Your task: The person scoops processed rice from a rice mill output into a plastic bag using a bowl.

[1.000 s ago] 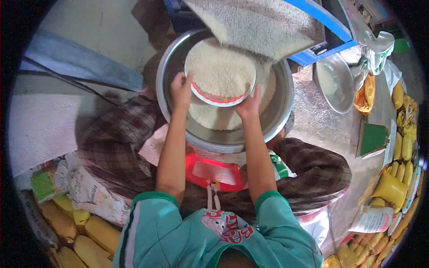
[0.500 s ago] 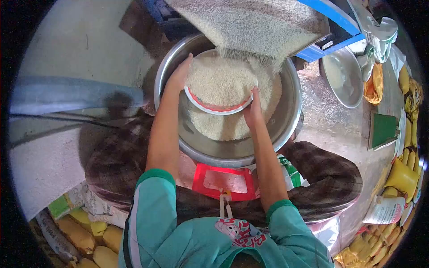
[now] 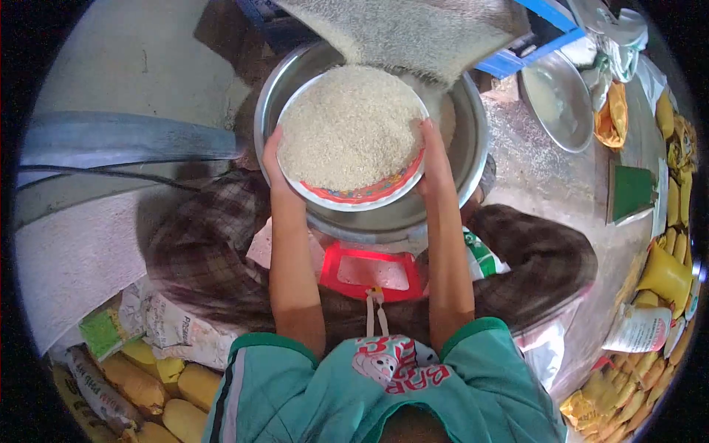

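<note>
Both my hands hold a white plate (image 3: 362,196) with a red patterned rim, heaped with rice grains (image 3: 351,122). My left hand (image 3: 275,159) grips the plate's left edge, and my right hand (image 3: 436,151) its right edge. Beneath the plate is a wide metal basin (image 3: 473,173), with more rice partly showing at its right side. A sloping chute (image 3: 413,33) covered in grains hangs over the far side of the basin, its lip close to the plate's far edge.
A blue machine frame (image 3: 543,37) holds the chute. To the right are a second metal basin (image 3: 557,100), an orange bag (image 3: 611,114) and a green panel (image 3: 631,193). A red-framed object (image 3: 369,272) sits between my legs. Filled yellow bags (image 3: 133,380) lie lower left.
The plate has come up and toward me, slightly left, out from the grain in the basin. It now carries a fuller heap, and both hands have moved with it.
</note>
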The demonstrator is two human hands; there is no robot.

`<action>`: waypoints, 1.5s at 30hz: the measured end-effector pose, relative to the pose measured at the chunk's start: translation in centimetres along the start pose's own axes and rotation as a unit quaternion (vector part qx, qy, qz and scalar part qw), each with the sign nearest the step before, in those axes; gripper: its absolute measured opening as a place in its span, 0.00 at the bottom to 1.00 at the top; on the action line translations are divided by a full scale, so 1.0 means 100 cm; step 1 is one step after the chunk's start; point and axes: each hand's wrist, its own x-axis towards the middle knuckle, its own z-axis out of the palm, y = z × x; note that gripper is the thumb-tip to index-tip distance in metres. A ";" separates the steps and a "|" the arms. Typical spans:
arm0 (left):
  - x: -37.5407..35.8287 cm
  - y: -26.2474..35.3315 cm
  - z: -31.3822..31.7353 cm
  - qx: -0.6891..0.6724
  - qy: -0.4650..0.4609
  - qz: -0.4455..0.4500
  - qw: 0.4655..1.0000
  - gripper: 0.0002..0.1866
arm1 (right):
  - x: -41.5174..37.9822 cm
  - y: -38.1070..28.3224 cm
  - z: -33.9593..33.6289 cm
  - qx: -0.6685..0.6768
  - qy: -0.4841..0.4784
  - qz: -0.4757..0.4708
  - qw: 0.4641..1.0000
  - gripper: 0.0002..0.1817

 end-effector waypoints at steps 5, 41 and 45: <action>-0.057 0.003 0.020 0.016 -0.022 0.032 0.999 0.27 | -0.031 -0.030 0.007 -0.051 0.017 -0.017 0.998 0.25; -0.313 -0.178 0.200 0.290 -0.488 -0.395 0.722 0.24 | -0.539 0.042 -0.234 -0.189 0.831 -0.053 0.521 0.25; -0.316 -0.223 0.198 0.322 -0.601 -0.299 0.667 0.25 | -0.519 0.015 -0.205 -0.140 0.824 -0.154 0.527 0.17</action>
